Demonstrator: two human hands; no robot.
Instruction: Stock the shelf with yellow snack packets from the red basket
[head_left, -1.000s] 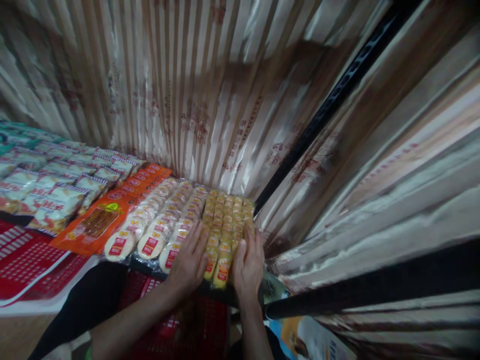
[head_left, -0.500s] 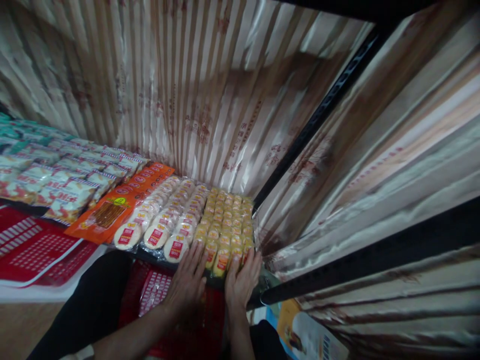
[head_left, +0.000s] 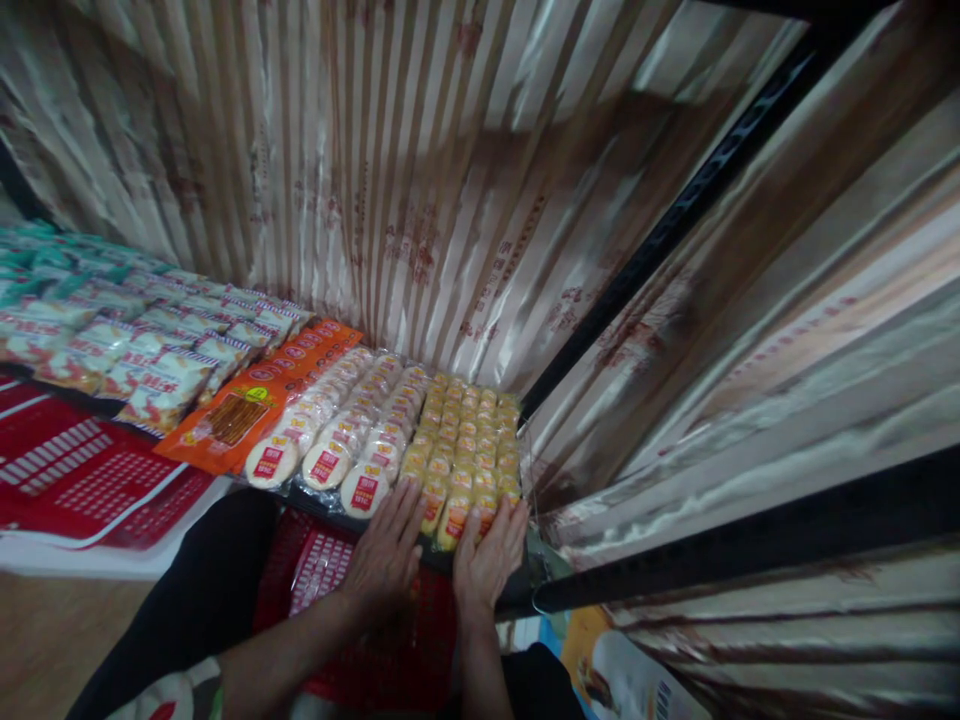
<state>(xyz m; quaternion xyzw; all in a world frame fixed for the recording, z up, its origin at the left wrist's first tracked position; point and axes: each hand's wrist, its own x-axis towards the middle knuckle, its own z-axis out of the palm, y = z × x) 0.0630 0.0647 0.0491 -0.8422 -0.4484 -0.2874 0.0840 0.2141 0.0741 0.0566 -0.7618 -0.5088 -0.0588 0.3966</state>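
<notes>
Rows of small yellow-wrapped snack packs [head_left: 466, 440] fill the right end of a dark shelf. My left hand [head_left: 386, 545] lies with its fingers stretched out on the front left packs of this block, beside the nearest white packs. My right hand [head_left: 489, 550] rests on the front right packs, its fingers extended and flat. Part of the front row is hidden under both hands. To the left stand rows of round white rice crackers [head_left: 365, 490] in clear wrappers with red labels, near my left fingertips.
An orange snack bag [head_left: 247, 410] and several white-blue packets [head_left: 161, 375] lie farther left. Red plastic baskets [head_left: 112, 470] stand below the shelf. Striped plastic sheeting [head_left: 420, 200] hangs behind. A black metal post [head_left: 645, 250] and bar [head_left: 750, 535] run at right, above a printed box [head_left: 622, 670].
The view has shifted slightly, so the shelf goods appear a little farther right and up. Both hands remain on the front of the yellow packs.
</notes>
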